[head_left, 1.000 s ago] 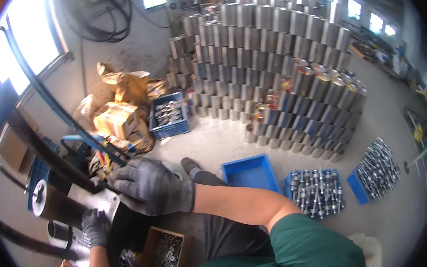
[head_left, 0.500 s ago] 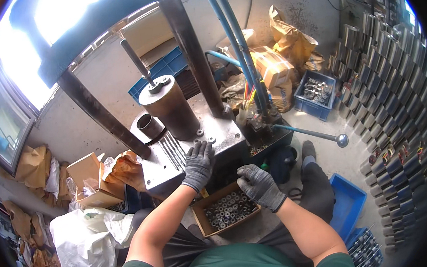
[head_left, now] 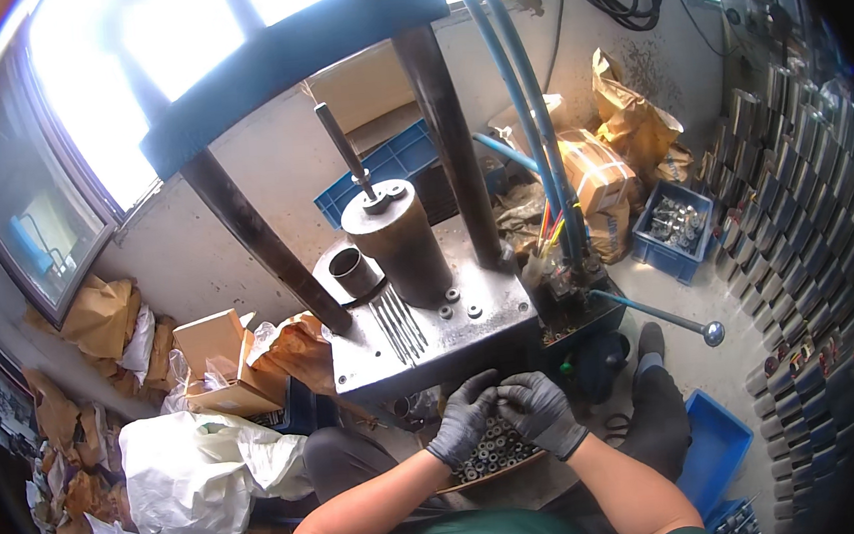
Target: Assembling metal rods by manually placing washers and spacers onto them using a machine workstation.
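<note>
Both my hands wear dark gloves and meet just below the front edge of a press's steel table (head_left: pixel 433 339). My left hand (head_left: pixel 462 422) and my right hand (head_left: pixel 541 414) have curled fingers, and their fingertips touch each other. Whatever lies between the fingertips is hidden. Right under the hands sits a shallow cardboard box (head_left: pixel 492 455) full of several small metal sleeves. On the table stand a dark steel cylinder (head_left: pixel 400 244) with a rod on top and a short open ring (head_left: pixel 351 269).
A lever with a ball end (head_left: pixel 710 331) sticks out to the right of the press. Blue crates (head_left: pixel 680 237) (head_left: pixel 713 437) stand on the floor at right, beside stacked metal cans (head_left: pixel 796 238). A white bag (head_left: pixel 202 465) and cardboard boxes (head_left: pixel 215 352) crowd the left.
My left hand has come down off the press table and my right hand has moved in to it; both now meet over the box. The view has tilted slightly.
</note>
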`<state>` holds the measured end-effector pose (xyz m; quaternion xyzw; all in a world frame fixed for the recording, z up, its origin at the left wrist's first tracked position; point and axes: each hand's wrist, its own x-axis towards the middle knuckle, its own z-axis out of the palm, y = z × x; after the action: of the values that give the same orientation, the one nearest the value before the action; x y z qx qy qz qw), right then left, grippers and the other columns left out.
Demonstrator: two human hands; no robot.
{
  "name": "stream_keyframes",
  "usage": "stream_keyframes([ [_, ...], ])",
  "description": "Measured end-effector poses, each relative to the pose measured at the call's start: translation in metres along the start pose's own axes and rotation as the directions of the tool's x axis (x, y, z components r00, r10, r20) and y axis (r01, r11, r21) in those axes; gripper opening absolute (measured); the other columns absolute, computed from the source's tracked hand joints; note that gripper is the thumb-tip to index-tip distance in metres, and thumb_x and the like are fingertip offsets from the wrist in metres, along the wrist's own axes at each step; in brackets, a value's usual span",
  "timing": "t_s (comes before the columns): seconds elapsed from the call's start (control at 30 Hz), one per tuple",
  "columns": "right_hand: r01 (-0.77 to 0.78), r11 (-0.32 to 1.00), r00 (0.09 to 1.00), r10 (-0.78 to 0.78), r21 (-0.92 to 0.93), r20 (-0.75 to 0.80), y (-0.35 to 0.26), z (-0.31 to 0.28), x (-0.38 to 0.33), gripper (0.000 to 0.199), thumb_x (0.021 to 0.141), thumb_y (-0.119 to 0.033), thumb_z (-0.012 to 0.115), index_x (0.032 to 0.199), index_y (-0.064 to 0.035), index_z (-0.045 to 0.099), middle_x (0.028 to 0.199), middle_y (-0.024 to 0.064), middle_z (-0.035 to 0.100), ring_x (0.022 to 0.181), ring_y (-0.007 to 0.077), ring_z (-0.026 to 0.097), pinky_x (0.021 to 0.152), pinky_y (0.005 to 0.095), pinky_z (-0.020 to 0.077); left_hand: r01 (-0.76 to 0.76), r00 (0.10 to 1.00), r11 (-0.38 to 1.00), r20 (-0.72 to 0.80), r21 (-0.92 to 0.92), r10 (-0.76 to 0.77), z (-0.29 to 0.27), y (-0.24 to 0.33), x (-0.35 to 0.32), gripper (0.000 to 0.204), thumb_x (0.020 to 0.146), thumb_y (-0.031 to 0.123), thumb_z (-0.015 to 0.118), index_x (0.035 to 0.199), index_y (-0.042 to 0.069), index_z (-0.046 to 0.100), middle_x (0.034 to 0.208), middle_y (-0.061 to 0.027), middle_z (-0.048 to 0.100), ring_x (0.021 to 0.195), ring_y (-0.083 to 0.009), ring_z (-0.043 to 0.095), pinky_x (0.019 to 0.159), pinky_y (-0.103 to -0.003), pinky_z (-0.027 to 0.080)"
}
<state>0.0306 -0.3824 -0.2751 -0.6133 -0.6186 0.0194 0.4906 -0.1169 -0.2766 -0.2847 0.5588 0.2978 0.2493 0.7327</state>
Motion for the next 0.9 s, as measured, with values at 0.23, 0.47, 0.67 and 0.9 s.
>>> stream_keyframes([
  [0.23,-0.079,0.989,0.997,0.08,0.126,-0.007,0.003,-0.01,-0.014,0.022,0.078,-0.009,0.078,0.1,-0.0093,0.075,0.099,0.0113,0.071,0.082,0.0264,0.071,0.071,0.0348,0.0605,-0.217,0.975,0.865,0.068,0.453,0.21,-0.015,0.075,0.01,0.043,0.101,0.011,0.061,0.143,0.003,0.053,0.125,-0.0059,0.064,0.116,-0.0137,0.058,0.103,-0.031,0.048],
  [0.47,-0.21,0.978,0.976,0.211,0.019,-0.062,0.038,-0.014,-0.029,0.021,0.08,-0.01,0.078,0.1,-0.0085,0.074,0.099,0.0121,0.069,0.084,0.0278,0.072,0.073,0.0362,0.06,-0.568,0.625,0.713,-0.348,0.411,0.699,-0.075,0.266,0.156,0.034,0.099,0.011,0.061,0.131,-0.001,0.057,0.114,-0.013,0.065,0.097,-0.0127,0.063,0.085,-0.028,0.053],
  [0.67,-0.225,0.972,0.974,0.224,-0.07,-0.024,0.039,-0.017,-0.026,0.023,0.081,-0.009,0.078,0.103,-0.0076,0.074,0.102,0.0129,0.069,0.089,0.0282,0.072,0.077,0.0367,0.0593,-0.361,0.808,0.863,-0.344,0.353,0.479,-0.078,0.315,0.219,0.042,0.099,0.031,0.064,0.128,0.002,0.06,0.096,-0.0141,0.069,0.086,-0.0194,0.067,0.083,-0.033,0.054],
  [0.9,-0.109,0.984,0.975,0.133,0.14,-0.18,0.028,-0.015,0.093,0.019,0.089,-0.006,0.074,0.108,-0.0048,0.073,0.105,0.0128,0.069,0.093,0.0218,0.071,0.079,0.0327,0.0571,-0.152,0.781,0.624,-0.293,0.766,0.551,-0.072,0.31,0.213,0.046,0.096,0.047,0.062,0.119,0.007,0.064,0.105,-0.0206,0.074,0.106,-0.04,0.069,0.092,-0.048,0.053],
])
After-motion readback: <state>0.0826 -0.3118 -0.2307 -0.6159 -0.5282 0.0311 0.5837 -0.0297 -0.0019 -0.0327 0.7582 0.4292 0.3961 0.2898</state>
